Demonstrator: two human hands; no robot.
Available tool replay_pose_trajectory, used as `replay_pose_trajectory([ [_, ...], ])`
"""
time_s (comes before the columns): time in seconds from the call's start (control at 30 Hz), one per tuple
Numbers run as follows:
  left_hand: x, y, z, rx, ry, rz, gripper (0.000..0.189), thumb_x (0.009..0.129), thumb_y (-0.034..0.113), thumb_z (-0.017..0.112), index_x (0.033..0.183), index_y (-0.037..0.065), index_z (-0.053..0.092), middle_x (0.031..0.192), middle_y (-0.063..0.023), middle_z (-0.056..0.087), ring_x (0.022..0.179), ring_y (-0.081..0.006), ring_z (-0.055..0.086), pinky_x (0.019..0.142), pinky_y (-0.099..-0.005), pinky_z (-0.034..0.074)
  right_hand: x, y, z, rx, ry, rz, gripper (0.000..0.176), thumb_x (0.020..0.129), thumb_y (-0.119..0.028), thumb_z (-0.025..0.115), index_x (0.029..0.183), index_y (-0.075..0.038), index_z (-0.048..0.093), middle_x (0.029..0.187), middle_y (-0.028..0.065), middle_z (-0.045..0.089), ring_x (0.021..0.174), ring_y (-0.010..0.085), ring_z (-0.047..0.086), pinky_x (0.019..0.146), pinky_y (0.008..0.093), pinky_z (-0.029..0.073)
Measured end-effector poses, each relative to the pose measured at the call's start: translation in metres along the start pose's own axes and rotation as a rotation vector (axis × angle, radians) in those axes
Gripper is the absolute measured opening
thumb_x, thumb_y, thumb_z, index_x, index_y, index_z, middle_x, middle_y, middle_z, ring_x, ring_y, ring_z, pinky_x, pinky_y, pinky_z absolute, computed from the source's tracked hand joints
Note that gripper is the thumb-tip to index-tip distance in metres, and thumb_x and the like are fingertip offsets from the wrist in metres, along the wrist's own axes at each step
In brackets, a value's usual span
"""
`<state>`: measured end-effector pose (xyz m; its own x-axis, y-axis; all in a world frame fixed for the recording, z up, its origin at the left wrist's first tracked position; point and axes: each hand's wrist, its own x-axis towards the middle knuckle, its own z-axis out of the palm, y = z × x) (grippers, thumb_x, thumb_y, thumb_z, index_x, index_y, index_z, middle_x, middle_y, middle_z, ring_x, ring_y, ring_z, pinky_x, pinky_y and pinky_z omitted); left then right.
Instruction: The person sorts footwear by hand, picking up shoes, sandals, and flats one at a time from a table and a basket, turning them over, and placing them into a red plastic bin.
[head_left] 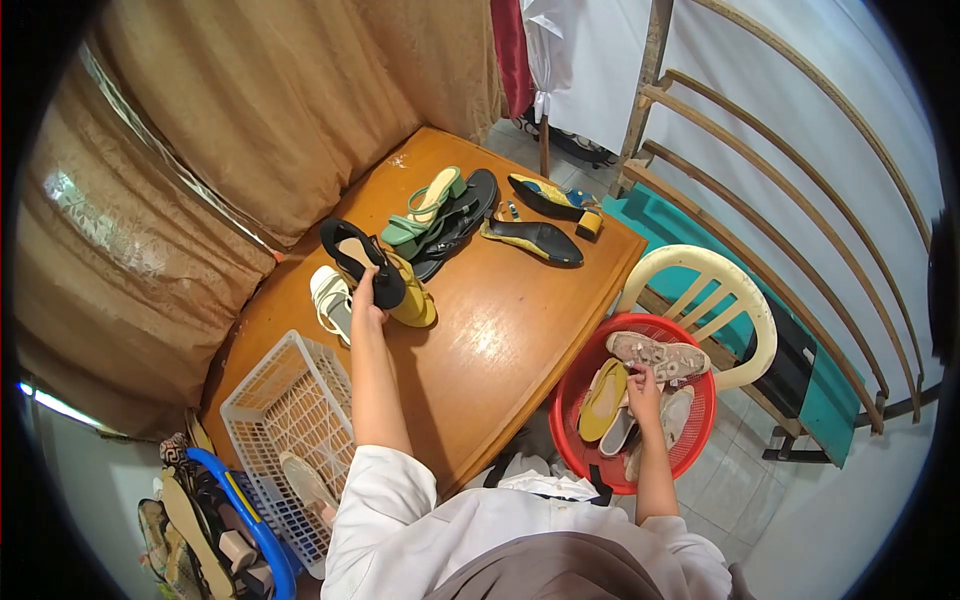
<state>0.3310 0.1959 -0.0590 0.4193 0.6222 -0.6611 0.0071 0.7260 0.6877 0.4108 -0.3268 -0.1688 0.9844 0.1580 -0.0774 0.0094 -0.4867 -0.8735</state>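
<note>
Brown cloth [550, 572] lies nearest, over a white shirt [480, 518], then come a wooden table [490, 330] and, beside it, a red basket [702, 440] of footwear. Over the table the left hand [368, 296] has its fingers clamped on a black shoe [353, 250]; the right hand [645, 390] is at a mustard flat [602, 405] inside the basket, whether gripping I cannot tell
</note>
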Motion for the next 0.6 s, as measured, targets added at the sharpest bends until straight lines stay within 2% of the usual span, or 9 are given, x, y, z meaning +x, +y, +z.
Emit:
replay_pose_trajectory([
  [0.03, -0.004, 0.007, 0.003, -0.047, -0.027, -0.025, 0.025, 0.066, 0.033, 0.068, 0.083, 0.015, 0.062, 0.077, -0.0005, 0.065, 0.067, -0.0150, 0.062, 0.058, -0.0279, 0.047, 0.000, 0.003, -0.001, 0.006, 0.004, -0.002, 0.030, 0.080, -0.009, 0.054, 0.109, -0.004, 0.047, 0.081, 0.0111, 0.060, 0.073, 0.0194, 0.061, 0.067, 0.0294, 0.048],
  [0.1, -0.025, 0.014, 0.004, -0.089, -0.115, 0.009, 0.023, 0.073, 0.017, 0.061, 0.092, 0.004, 0.057, 0.081, -0.0083, 0.063, 0.070, -0.0216, 0.062, 0.062, -0.0317, 0.053, 0.000, 0.006, -0.001, 0.018, 0.007, 0.001, 0.030, 0.080, -0.010, 0.054, 0.109, -0.004, 0.047, 0.080, 0.0107, 0.060, 0.072, 0.0188, 0.061, 0.066, 0.0292, 0.048],
  [0.2, -0.023, 0.006, -0.001, -0.092, -0.297, 0.186, 0.021, 0.075, 0.010, 0.059, 0.095, 0.003, 0.054, 0.081, -0.0081, 0.061, 0.070, -0.0201, 0.061, 0.062, -0.0300, 0.053, -0.001, 0.008, 0.000, 0.047, -0.013, 0.032, 0.030, 0.080, -0.011, 0.055, 0.109, -0.005, 0.047, 0.081, 0.0103, 0.059, 0.073, 0.0177, 0.060, 0.066, 0.0284, 0.048],
  [0.3, -0.107, -0.001, 0.026, 0.009, -0.456, 0.350, 0.023, 0.075, 0.006, 0.059, 0.097, 0.003, 0.052, 0.084, -0.0076, 0.059, 0.074, -0.0170, 0.060, 0.063, -0.0275, 0.051, -0.003, -0.013, 0.000, 0.185, -0.091, 0.122, 0.031, 0.081, -0.012, 0.056, 0.110, -0.006, 0.047, 0.087, 0.0090, 0.059, 0.080, 0.0169, 0.059, 0.070, 0.0265, 0.046],
  [0.37, -0.131, -0.019, 0.033, 0.124, -0.482, 0.403, 0.037, 0.074, 0.006, 0.063, 0.108, 0.004, 0.049, 0.089, -0.0060, 0.059, 0.078, -0.0144, 0.059, 0.068, -0.0258, 0.049, -0.008, -0.051, -0.002, 0.402, -0.164, 0.224, 0.031, 0.082, -0.014, 0.057, 0.111, -0.007, 0.047, 0.092, 0.0080, 0.058, 0.086, 0.0164, 0.058, 0.074, 0.0247, 0.044],
  [0.4, -0.145, -0.030, 0.040, 0.137, -0.542, 0.392, 0.045, 0.073, 0.006, 0.064, 0.114, 0.004, 0.046, 0.092, -0.0060, 0.059, 0.080, -0.0148, 0.059, 0.071, -0.0262, 0.049, -0.011, -0.072, -0.006, 0.494, -0.255, 0.195, 0.035, 0.084, -0.019, 0.056, 0.116, -0.008, 0.046, 0.100, 0.0071, 0.057, 0.096, 0.0166, 0.054, 0.080, 0.0254, 0.042],
  [0.5, -0.187, -0.078, 0.062, 0.205, -0.669, 0.314, 0.065, 0.070, 0.006, 0.068, 0.126, 0.005, 0.035, 0.104, -0.0077, 0.055, 0.093, -0.0166, 0.055, 0.081, -0.0282, 0.046, -0.020, -0.122, -0.016, 0.697, -0.437, 0.068, 0.053, 0.084, -0.034, 0.056, 0.126, -0.008, 0.038, 0.109, 0.0085, 0.054, 0.105, 0.0186, 0.051, 0.086, 0.0321, 0.041],
  [0.6, -0.210, -0.137, 0.081, 0.336, -0.806, 0.276, 0.071, 0.067, 0.005, 0.070, 0.128, 0.004, 0.033, 0.112, -0.0096, 0.050, 0.103, -0.0167, 0.049, 0.087, -0.0284, 0.042, -0.029, -0.154, -0.018, 0.992, -0.570, -0.080, 0.064, 0.081, -0.039, 0.058, 0.129, -0.005, 0.033, 0.118, 0.0112, 0.049, 0.110, 0.0208, 0.047, 0.090, 0.0347, 0.039],
])
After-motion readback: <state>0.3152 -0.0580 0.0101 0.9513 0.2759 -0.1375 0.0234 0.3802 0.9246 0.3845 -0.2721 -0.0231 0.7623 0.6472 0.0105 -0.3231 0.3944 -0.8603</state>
